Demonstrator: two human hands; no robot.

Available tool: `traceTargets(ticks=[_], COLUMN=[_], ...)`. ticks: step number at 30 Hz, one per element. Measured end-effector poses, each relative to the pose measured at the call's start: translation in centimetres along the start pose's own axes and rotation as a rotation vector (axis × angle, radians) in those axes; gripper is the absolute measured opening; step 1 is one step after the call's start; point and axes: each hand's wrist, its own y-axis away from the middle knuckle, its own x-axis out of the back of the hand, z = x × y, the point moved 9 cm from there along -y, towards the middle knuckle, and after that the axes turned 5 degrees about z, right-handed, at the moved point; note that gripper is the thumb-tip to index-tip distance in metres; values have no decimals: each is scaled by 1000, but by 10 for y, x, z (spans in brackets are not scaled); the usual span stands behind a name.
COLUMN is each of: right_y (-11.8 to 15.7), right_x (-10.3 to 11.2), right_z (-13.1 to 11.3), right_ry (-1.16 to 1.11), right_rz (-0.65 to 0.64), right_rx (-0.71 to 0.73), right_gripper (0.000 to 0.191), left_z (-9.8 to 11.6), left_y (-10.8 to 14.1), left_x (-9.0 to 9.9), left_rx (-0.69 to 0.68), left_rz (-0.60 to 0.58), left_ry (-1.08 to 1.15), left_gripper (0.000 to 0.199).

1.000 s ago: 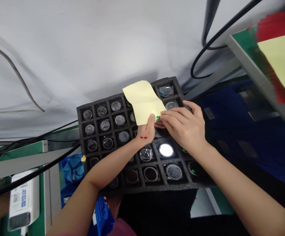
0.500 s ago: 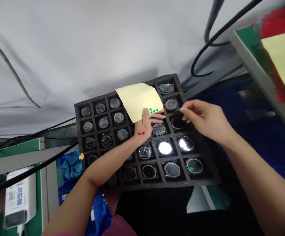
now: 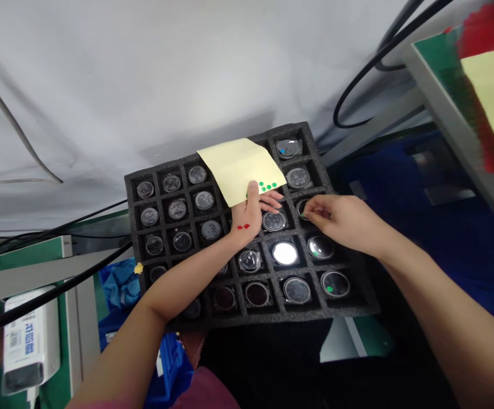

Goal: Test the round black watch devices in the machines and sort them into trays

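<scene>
My left hand [image 3: 247, 217] holds a pale yellow sheet [image 3: 238, 166] between thumb and fingers. Several small green dot stickers [image 3: 268, 187] sit along its lower right edge. My right hand [image 3: 343, 220] is pinched over a round disc [image 3: 301, 207] in the right-hand column of a black foam tray [image 3: 268, 317]; a bit of green shows at the fingertips, which partly hide the disc. Below it, a shiny disc [image 3: 321, 247] and a darker disc [image 3: 335, 284] each carry a green dot. At the top right, a wrapped disc [image 3: 288, 149] bears a blue mark.
More round discs fill the tray's square compartments. A white box-shaped device [image 3: 30, 341] lies on a green surface at left, near blue bins [image 3: 172, 369]. A black cable [image 3: 358, 85] hangs by a grey-edged green shelf [image 3: 436, 68] at right. A white wall stands behind.
My right hand has moved slightly left and down, bringing the green dot sticker onto the disc in the third compartment. My left hand still holds the sheet. The view has shifted slightly.
</scene>
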Motion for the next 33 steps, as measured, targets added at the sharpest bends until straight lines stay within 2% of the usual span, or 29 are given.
traceTargets(ticks=[3,5,7,9,12,18,23,28,33], right_y=[1,2,6,10,7,-1,8,17,22], right_x=[2,18,38,48,41,30,31,26,21], right_z=[0,-11,-37,-71,-98,-96,-111,-123,-124], right_ry=[-12,-43,-60,-30,44,93,337,513,503], right_rz=[24,184,402,534,536,479,533,590,620], right_rx=[-50,-54,59,261,450,505,602,645,664], right_gripper=[11,19,15,8,13,14,15,19,18], left_z=[0,-2,-2,-2,-4,-7,-7,-7,-8], left_y=[0,0,-1,0,1,5,6,7,7], left_x=[-2,-3,-4,-6,-7,-3,-1,-1,0], left_rx=[3,13,-4,-43,-74,-106,-131,-154,-146], left_rz=[-24,-43,-69,-107,-145,-141,-110,-85,-67], left_ry=[26,35,33,22,-12,-70,-84,-63,-42], left_gripper=[63,62,61,61,61,65,68,63,58])
